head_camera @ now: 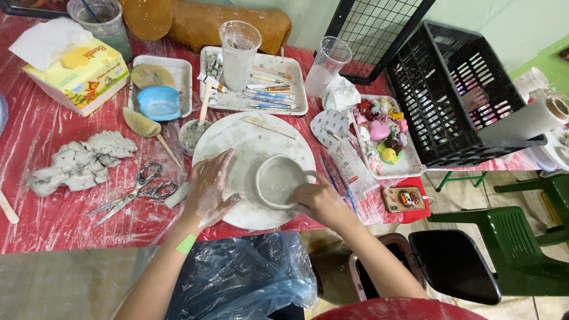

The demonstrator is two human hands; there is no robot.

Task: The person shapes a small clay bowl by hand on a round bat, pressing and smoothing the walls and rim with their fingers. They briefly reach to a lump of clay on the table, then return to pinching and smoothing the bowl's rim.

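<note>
A small grey clay bowl (278, 179) sits on a round white turntable (252, 142) at the table's near edge. My left hand (208, 189), smeared with clay, lies flat on the turntable just left of the bowl, fingers spread and holding nothing. My right hand (317, 200) is curled against the bowl's right rim, fingers touching the clay wall. Both forearms reach in from the bottom of the view.
Scissors (135, 192) and a lump of grey clay (80, 163) lie left. Behind the turntable: tool tray (261, 89), plastic cups (238, 53), blue bowl (159, 102), tissue box (80, 74). Right: tray of painted figures (382, 136), phone (404, 199), black crate (450, 95), green chairs.
</note>
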